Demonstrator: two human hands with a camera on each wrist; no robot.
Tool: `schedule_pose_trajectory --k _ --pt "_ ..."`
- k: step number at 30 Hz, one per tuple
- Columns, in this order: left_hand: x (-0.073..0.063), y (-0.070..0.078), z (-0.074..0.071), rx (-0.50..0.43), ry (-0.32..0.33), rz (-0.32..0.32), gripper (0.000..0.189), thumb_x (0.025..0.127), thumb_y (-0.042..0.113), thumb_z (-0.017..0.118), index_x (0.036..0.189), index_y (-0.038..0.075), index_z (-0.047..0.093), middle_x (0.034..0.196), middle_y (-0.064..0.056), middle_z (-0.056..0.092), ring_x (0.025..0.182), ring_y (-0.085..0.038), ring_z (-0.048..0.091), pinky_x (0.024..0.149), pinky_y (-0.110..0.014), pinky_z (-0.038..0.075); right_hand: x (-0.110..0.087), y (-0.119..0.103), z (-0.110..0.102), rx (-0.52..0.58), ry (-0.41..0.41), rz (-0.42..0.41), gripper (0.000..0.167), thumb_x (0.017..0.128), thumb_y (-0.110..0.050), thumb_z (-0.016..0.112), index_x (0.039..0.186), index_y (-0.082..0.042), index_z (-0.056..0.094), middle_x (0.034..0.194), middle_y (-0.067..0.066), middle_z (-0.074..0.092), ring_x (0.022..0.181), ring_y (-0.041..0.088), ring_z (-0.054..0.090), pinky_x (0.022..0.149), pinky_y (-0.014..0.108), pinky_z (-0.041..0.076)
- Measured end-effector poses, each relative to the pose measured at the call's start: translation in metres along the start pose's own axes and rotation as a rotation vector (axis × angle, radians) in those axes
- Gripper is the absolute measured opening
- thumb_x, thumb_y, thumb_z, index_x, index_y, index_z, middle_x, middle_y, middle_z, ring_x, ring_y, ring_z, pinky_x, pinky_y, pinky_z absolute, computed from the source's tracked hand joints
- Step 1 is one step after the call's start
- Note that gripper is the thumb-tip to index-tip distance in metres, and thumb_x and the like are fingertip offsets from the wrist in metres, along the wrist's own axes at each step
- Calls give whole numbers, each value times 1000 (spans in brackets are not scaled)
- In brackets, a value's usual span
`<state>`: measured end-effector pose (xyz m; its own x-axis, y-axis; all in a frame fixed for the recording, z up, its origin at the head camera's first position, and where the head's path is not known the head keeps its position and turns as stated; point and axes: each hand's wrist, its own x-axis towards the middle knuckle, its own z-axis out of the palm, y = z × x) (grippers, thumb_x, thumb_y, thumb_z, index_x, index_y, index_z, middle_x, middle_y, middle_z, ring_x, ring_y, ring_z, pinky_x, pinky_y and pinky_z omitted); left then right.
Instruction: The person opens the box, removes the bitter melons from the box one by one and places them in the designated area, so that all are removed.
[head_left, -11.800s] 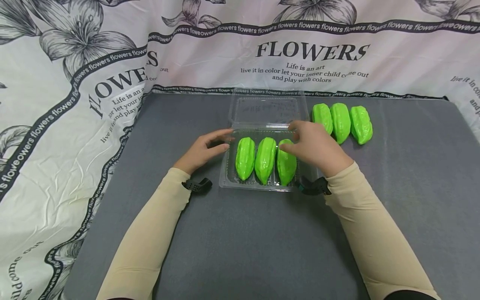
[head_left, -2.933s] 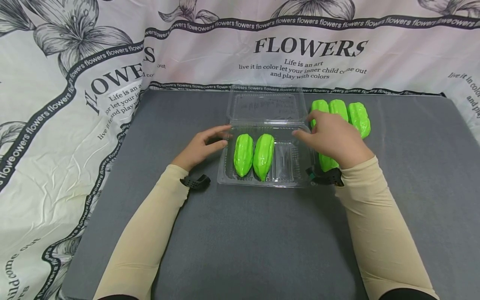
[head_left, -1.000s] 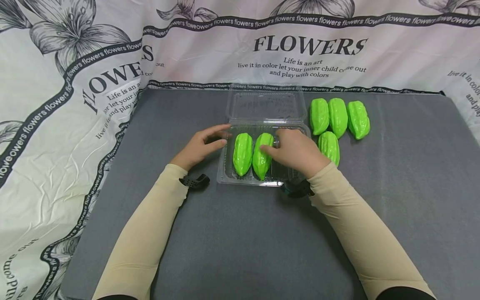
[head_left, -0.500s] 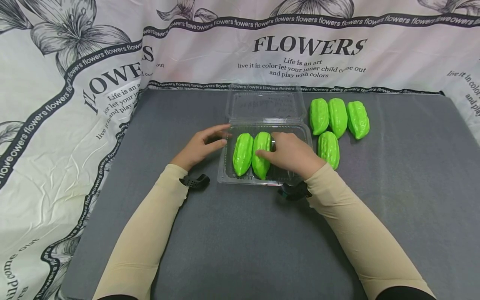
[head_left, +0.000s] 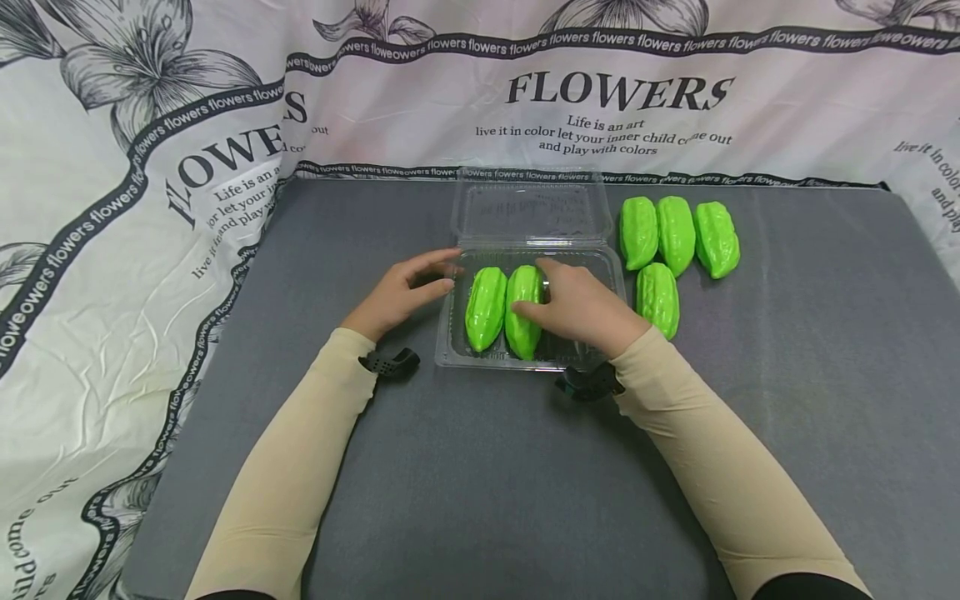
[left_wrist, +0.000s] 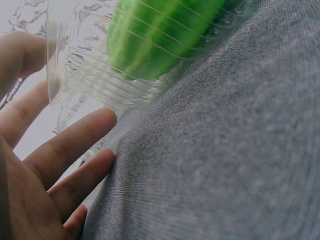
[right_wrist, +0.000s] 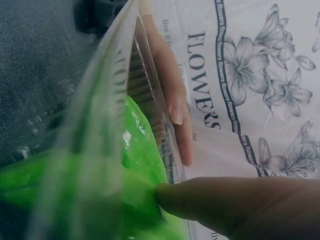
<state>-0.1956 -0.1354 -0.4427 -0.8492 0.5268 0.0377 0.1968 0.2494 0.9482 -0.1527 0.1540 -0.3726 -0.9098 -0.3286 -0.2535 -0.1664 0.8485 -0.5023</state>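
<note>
Two glossy green starfruit lie side by side in a clear plastic clamshell box (head_left: 495,362), its lid (head_left: 534,212) raised at the back. My right hand (head_left: 588,308) reaches over the box and grips the right starfruit (head_left: 523,329); the thumb lies across its top and the other fingers are partly hidden on its right side. In the right wrist view the thumb (right_wrist: 200,200) presses on green skin. The left starfruit (head_left: 486,308) is untouched. My left hand (head_left: 397,293) stays at the box's left edge, fingers extended, seen close to the plastic wall in the left wrist view.
Right of the box, three more starfruit (head_left: 677,236) stand in a row on the grey tabletop (head_left: 480,483), with one starfruit (head_left: 657,300) in front of them. A flower-printed cloth (head_left: 622,125) hangs behind and along the left.
Earlier three starfruit were in the box; one now lies on the table at right. My right hand has come back left onto the second fruit. The left hand has barely moved.
</note>
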Motion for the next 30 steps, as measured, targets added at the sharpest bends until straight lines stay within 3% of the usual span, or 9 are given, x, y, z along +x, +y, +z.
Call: schedule_pose_trajectory --k 6,22,30 --pt "1 0 0 -11 -2 -1 53 107 19 63 158 16 51 146 -13 63 137 -28 56 112 -53 46 0 -1 -3 35 -2 -5 79 97 -37 70 158 4 40 89 13 72 79 25 66 77 45 54" --pt "-3 -1 2 -21 -7 -25 54 107 30 64 159 21 50 153 -7 58 144 -24 50 116 -53 43 -7 2 -9 68 11 -3 75 96 -32 67 157 3 41 79 7 63 68 22 57 70 41 49" --pt "-2 -1 1 -46 -8 -8 53 108 23 62 159 18 49 155 -10 56 144 -25 50 116 -51 44 -11 2 -19 62 17 4 74 97 -34 66 158 1 42 79 8 64 71 24 59 68 41 49"
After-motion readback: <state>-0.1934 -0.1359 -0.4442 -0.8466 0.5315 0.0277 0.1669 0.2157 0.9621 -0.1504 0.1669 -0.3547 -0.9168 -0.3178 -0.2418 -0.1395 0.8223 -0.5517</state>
